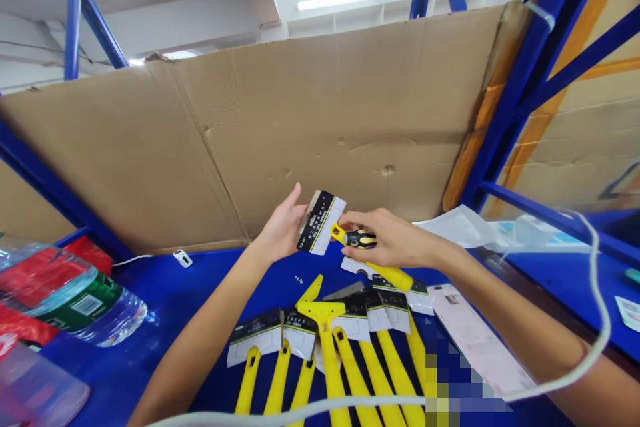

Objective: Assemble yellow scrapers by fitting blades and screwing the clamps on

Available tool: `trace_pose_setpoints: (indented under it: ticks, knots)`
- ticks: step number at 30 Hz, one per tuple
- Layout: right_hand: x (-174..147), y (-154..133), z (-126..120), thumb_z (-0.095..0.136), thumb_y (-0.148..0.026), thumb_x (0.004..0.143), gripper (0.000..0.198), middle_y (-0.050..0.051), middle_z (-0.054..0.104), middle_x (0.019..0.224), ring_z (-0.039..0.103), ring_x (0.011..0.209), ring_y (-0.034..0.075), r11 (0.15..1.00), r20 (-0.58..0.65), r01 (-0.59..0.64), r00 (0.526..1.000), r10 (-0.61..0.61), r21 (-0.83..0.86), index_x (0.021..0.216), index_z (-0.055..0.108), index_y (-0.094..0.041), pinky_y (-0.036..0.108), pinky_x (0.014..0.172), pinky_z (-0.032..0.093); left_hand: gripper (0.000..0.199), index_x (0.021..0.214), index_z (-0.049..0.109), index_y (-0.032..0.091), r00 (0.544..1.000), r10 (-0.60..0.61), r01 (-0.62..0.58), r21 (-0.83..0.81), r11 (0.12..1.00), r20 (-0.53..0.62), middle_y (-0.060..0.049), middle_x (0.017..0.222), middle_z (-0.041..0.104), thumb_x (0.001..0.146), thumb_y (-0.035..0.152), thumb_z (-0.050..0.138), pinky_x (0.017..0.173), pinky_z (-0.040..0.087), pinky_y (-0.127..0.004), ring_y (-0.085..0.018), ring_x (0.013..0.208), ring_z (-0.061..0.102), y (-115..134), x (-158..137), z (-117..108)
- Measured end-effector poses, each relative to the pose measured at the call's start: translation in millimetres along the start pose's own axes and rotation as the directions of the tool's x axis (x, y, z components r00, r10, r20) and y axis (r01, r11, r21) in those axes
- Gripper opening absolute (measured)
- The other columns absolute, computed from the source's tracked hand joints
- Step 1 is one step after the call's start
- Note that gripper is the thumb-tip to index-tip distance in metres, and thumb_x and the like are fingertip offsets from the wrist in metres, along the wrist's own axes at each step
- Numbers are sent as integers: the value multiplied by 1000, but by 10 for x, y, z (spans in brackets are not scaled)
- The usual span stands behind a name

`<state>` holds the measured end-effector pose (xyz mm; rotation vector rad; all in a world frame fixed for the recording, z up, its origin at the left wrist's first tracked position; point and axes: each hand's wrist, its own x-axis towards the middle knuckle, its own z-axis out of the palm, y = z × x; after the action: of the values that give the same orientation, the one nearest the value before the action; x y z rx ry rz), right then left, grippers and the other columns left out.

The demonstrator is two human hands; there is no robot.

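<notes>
My left hand grips a black-and-white header card by its left edge, thumb raised. At the card's right edge my right hand is closed around a black-and-yellow handle, perhaps a short screwdriver. A yellow piece with a square hole shows at those fingertips; whether it joins the handle I cannot tell. Below the hands lie several yellow scraper handles with similar cards at their upper ends. Among them, one yellow scraper has its wide head toward the back.
A clear bottle with a green label lies at left, beside a plastic tub. A white cable crosses the front. A pink phone-like slab lies by my right forearm. Cardboard walls the back between blue posts.
</notes>
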<state>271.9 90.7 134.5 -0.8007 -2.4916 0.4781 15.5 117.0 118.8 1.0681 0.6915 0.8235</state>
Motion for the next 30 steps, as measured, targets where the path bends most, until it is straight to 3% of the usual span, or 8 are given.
trace_pose_setpoints:
  ticks: [4, 7, 10, 14, 17, 23, 27, 30]
  knots:
    - [7, 92, -16, 73, -46, 98, 37, 9, 85, 116, 78, 92, 25, 995, 77, -67, 994, 73, -69, 126, 76, -22, 38, 81, 52, 77, 126, 78, 12, 995, 75, -84, 170, 982, 60, -22, 114, 83, 82, 74, 86, 89, 65, -44, -35, 103, 82, -13, -20, -119]
    - [16, 120, -8, 76, -50, 96, 36, 8, 84, 114, 76, 90, 25, 996, 104, -62, 992, 69, -66, 120, 77, -23, 37, 78, 50, 60, 125, 80, 15, 988, 156, -140, 358, 923, -17, -17, 108, 85, 74, 38, 102, 79, 65, -38, -28, 85, 83, -8, -68, -93]
    - [-6, 144, -21, 76, -65, 94, 49, 9, 84, 116, 76, 95, 26, 995, 132, -85, 987, 90, -45, 121, 77, -24, 38, 81, 51, 51, 115, 83, 16, 963, 234, -158, 419, 894, -136, -14, 96, 85, 72, 36, 102, 66, 64, -35, -26, 73, 80, 107, -181, -74]
    - [-73, 209, -84, 75, -75, 91, 61, 9, 84, 114, 76, 93, 27, 995, 163, -91, 982, 95, -30, 122, 78, -23, 39, 77, 51, 49, 111, 84, 16, 820, 431, -239, 459, 856, -377, -10, 95, 84, 69, 34, 102, 58, 58, -27, -21, 68, 76, 370, -579, -255]
    - [-111, 258, -97, 75, -75, 91, 59, 10, 84, 113, 76, 94, 28, 997, 195, -50, 979, 61, -64, 119, 79, -23, 39, 77, 51, 44, 110, 84, 17, 730, 438, -215, 432, 876, -525, -7, 91, 82, 71, 30, 100, 60, 59, -25, -19, 67, 73, 422, -1049, -534]
    - [-90, 277, 208, 79, -63, 91, 51, 13, 83, 117, 76, 100, 31, 996, 285, -4, 958, 29, -90, 121, 80, -21, 40, 83, 53, 49, 94, 82, 14, 740, 164, 106, 354, 929, -653, -6, 78, 79, 60, 38, 106, 51, 53, -23, -16, 58, 66, -153, -1899, -1036]
    - [-2, 279, 506, 83, -60, 86, 49, 10, 84, 116, 76, 104, 31, 995, 334, 21, 942, 11, -94, 119, 81, -23, 38, 85, 54, 50, 98, 81, 15, 793, 35, 315, 459, 831, -608, -6, 82, 80, 70, 52, 101, 57, 51, -22, -17, 65, 69, -555, -2103, -1190]
    - [30, 368, 522, 84, -54, 83, 44, 10, 84, 112, 77, 102, 31, 990, 336, -31, 939, 75, -135, 115, 82, -22, 36, 84, 53, 55, 105, 83, 16, 856, 15, 356, 611, 707, -516, -8, 97, 84, 77, 62, 93, 70, 56, -29, -23, 82, 75, -668, -2071, -1263]
